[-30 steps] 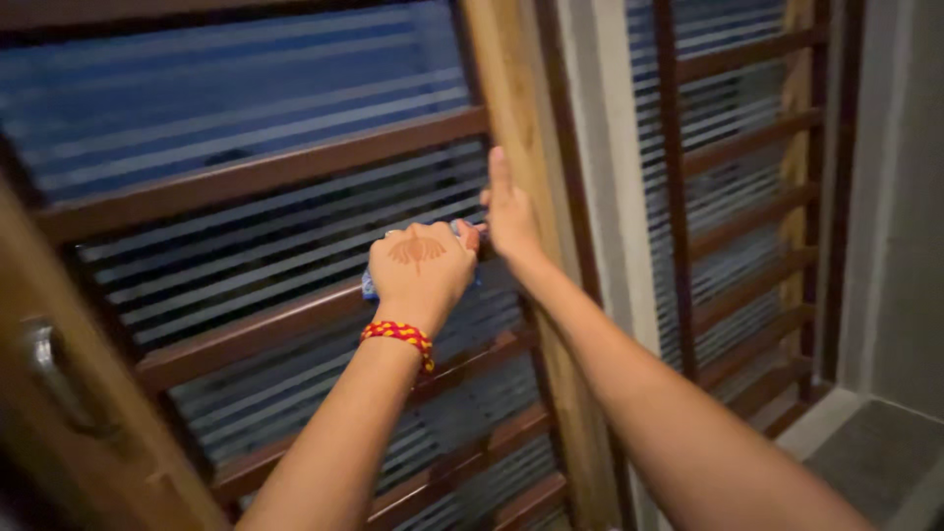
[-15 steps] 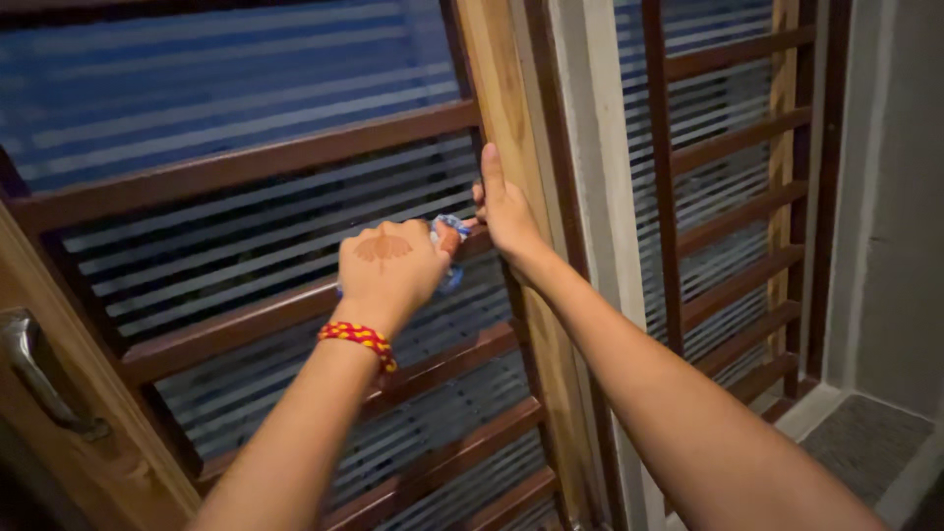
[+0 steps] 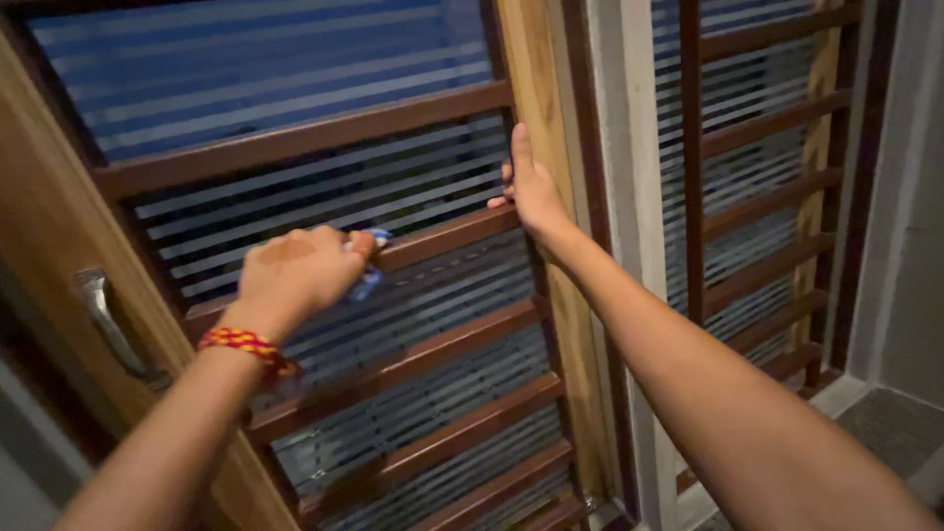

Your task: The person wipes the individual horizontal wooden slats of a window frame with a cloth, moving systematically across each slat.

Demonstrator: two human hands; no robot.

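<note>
The left hand (image 3: pixel 295 270), a red-and-yellow braided band (image 3: pixel 244 344) at its wrist, has its fingers closed around a small blue cloth (image 3: pixel 368 280) pressed against a brown horizontal bar (image 3: pixel 433 231) of the striped-glass wooden window (image 3: pixel 295 79). The right hand (image 3: pixel 533 192) lies open, fingers flat on the light wooden upright frame (image 3: pixel 536 59), near the bar's end.

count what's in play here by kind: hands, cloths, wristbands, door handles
hands: 2, left hand and right hand
blue cloth: 1
red and yellow wristband: 1
metal door handle: 1
total: 5
</note>
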